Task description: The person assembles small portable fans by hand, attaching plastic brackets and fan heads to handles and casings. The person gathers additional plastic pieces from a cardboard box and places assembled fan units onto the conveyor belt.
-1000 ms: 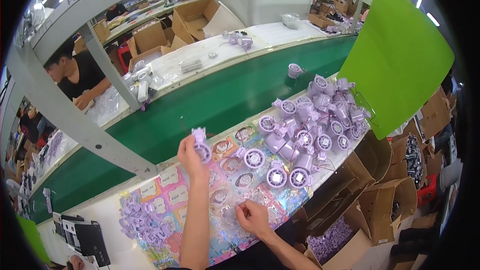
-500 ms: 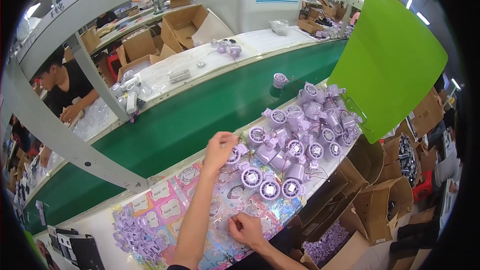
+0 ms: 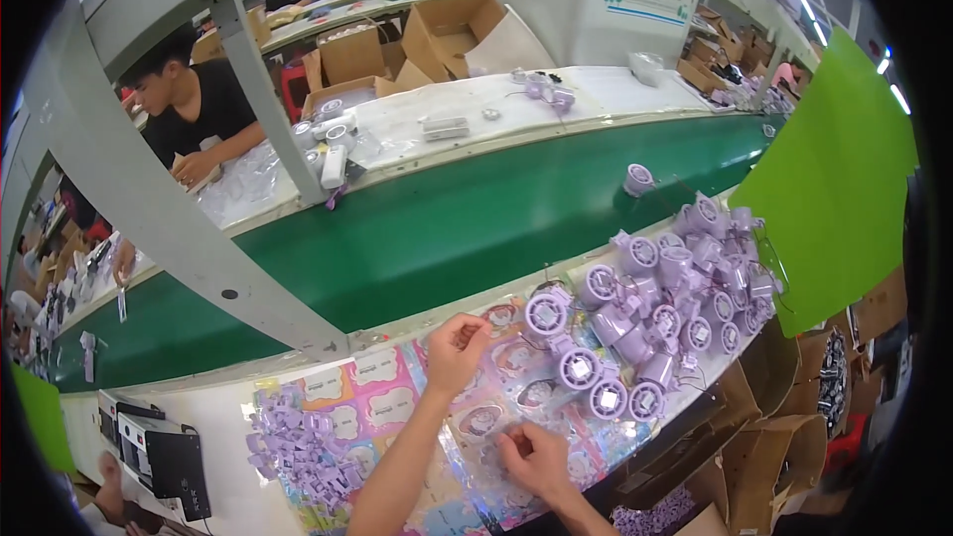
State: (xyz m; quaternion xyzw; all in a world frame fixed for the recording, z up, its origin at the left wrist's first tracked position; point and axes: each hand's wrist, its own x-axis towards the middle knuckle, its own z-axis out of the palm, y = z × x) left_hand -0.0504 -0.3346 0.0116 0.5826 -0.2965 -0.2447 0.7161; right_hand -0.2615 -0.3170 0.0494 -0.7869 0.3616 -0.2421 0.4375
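Note:
My left hand (image 3: pixel 457 352) is closed, fingers curled, above the printed colourful sheets on the bench. What it may hold is hidden. A lavender round fan housing (image 3: pixel 545 315) stands to its right, apart from the fingers. Nearer the bench's front edge, my right hand (image 3: pixel 536 459) is also closed, thumb against curled fingers, over the same sheets (image 3: pixel 389 407). I cannot make out anything in it. To the right lies a heap of lavender cup-shaped housings (image 3: pixel 685 288) with thin wires. Several in the front row, such as this housing (image 3: pixel 608 398), show a white square at the centre.
Small lavender plastic parts (image 3: pixel 303 452) are piled at the left of the sheets. Beyond the bench runs a green conveyor belt (image 3: pixel 447 208) carrying a single housing (image 3: pixel 638 180). A grey post (image 3: pixel 199 199) rises at left, a green panel (image 3: pixel 829 189) at right. Cardboard boxes (image 3: pixel 764 447) stand below right.
The view has swung left, shifting the scene rightward. My left hand has drawn away from the leftmost housing, back over the sheets. My right hand has moved slightly left relative to the bench, still closed.

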